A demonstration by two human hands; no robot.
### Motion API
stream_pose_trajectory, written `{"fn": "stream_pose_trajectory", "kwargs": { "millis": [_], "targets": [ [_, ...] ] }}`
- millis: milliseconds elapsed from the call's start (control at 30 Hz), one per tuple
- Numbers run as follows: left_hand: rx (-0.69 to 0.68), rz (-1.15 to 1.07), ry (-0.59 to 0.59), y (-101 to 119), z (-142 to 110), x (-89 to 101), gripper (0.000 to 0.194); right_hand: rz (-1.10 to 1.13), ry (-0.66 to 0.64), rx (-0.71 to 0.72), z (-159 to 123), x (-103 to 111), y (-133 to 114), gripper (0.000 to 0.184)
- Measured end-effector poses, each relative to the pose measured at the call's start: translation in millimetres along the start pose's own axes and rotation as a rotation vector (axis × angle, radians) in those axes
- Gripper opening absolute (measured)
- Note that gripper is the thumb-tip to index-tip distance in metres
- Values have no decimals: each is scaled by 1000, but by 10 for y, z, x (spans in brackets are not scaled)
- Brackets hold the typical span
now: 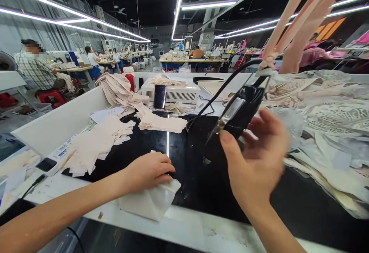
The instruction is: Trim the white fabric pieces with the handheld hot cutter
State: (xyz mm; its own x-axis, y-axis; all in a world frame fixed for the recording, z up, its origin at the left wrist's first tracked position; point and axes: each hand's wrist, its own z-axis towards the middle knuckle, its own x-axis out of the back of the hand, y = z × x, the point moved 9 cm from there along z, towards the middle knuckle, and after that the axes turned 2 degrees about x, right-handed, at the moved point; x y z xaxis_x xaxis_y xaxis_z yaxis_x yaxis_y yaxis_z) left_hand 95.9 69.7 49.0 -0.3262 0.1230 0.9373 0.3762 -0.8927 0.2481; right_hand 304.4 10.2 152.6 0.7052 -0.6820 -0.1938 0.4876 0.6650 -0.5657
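My left hand (150, 170) lies knuckles up on a pale piece of fabric (151, 201) at the front of the black work surface (190, 176), fingers curled down onto it. My right hand (256, 161) is raised and blurred by motion, its thumb and fingers reaching around a black corded hand tool (239, 111) with a metal tip. The tool hangs from pink straps (296, 19) that run up to the top right. A black cable (221, 88) leads away from it.
Stacks of cut beige fabric pieces (95, 145) lie at the left. A white box unit (173, 90) with a phone (160, 96) leaning on it stands at the back. White lace material (325, 118) is heaped on the right. Other workers sit at distant tables.
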Motion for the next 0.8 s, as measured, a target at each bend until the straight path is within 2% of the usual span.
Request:
{"fn": "stream_pose_trajectory", "kwargs": {
  "millis": [67,100,167,200,267,333,367,433,500,567,633,800],
  "targets": [
    [21,2,-69,59,96,-115,13,-5,140,263,-74,264,-281,49],
    [47,-12,-101,73,134,-157,7,-41,92,357,-136,293,-388,34],
    [115,-58,-144,76,182,-187,9,-160,-276,349,-291,90,-380,8],
    [168,-96,-154,55,190,-175,11,-158,-448,350,-424,-9,-357,8],
    [275,-170,-149,-8,176,-97,10,-153,-647,157,-646,-138,-117,15],
    [351,-215,-117,-69,146,40,9,-130,-726,-145,-845,-257,236,27],
    [388,-279,-85,-106,130,120,8,-112,-768,-283,-957,-343,398,40],
    [478,-505,1,-209,94,267,6,-91,-862,-495,-1172,-547,638,62],
    [568,-755,86,-334,49,359,14,-20,-969,-653,-1367,-775,751,65],
    [626,-869,125,-448,-4,411,24,68,-1094,-744,-1531,-994,744,51],
    [670,-906,130,-548,-91,442,31,113,-1210,-767,-1641,-1160,677,40],
    [767,-1004,55,-662,-445,438,40,-7,-1371,-669,-1657,-1337,489,27]
  ]
}}
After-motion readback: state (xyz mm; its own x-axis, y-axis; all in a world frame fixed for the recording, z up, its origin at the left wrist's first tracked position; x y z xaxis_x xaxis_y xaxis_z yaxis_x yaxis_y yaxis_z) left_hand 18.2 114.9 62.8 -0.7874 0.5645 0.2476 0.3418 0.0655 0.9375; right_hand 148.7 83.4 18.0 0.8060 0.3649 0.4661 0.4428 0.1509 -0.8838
